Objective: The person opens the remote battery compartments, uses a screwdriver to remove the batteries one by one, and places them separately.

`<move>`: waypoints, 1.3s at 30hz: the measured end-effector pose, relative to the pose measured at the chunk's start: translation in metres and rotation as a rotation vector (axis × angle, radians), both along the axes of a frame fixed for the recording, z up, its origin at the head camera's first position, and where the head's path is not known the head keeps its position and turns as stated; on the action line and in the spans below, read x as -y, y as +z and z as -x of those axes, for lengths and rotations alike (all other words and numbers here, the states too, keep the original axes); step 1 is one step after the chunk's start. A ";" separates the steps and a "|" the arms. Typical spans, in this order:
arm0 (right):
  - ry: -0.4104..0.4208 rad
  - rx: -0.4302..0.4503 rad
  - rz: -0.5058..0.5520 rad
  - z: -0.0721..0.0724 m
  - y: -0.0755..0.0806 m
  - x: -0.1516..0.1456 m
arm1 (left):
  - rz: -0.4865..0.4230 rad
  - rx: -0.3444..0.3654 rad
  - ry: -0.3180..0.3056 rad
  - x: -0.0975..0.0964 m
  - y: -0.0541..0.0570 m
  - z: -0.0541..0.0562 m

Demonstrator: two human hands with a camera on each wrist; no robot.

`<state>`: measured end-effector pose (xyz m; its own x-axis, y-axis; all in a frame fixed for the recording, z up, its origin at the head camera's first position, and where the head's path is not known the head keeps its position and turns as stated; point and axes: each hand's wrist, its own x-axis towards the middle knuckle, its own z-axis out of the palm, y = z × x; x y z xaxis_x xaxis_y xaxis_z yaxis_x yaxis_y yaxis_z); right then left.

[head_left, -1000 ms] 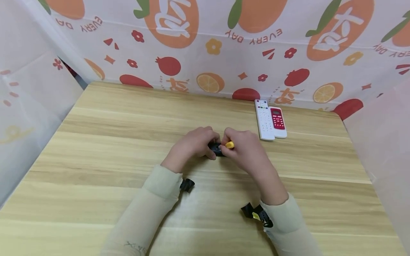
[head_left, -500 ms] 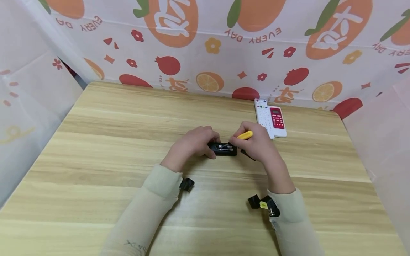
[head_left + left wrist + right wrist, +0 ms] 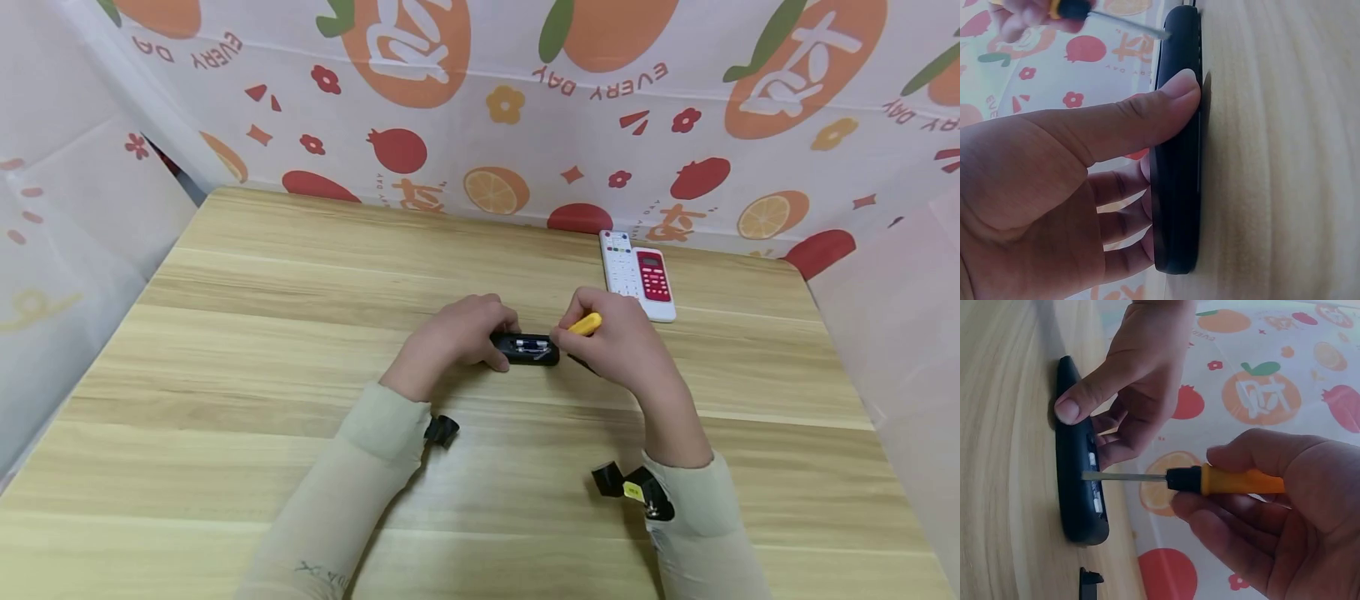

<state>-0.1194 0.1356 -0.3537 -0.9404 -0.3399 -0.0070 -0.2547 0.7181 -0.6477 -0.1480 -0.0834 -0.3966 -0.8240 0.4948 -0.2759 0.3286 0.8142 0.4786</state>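
Near the middle of the desk (image 3: 300, 292), the left hand (image 3: 461, 329) gripped a black remote control (image 3: 1072, 481) between thumb and fingers, while the right hand (image 3: 613, 340) pinched a yellow-handled screwdriver (image 3: 1184, 480), its tip over the remote. Uncovering seemed done: the likely battery cover (image 3: 1088, 586) lay loose nearby. What looked like a battery (image 3: 534, 342) still sat inside, unremoved.

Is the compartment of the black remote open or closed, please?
Open: metallic contents show inside the black remote, and a black piece, likely its cover, lies apart.
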 end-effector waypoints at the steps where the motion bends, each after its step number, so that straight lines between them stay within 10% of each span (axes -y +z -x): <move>1: 0.011 0.006 -0.011 0.000 0.000 0.000 | 0.002 0.000 0.000 0.000 0.000 0.000; 18: -0.035 -0.095 0.044 -0.001 0.006 -0.010 | 0.017 0.029 0.002 -0.001 0.002 0.001; 39: 0.049 -0.012 -0.158 0.001 0.008 0.006 | 0.059 -0.037 -0.052 -0.002 0.005 0.003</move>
<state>-0.1204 0.1295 -0.3455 -0.9231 -0.3810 -0.0526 -0.2992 0.7973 -0.5242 -0.1507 -0.0815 -0.3916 -0.8076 0.5211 -0.2761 0.3877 0.8220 0.4171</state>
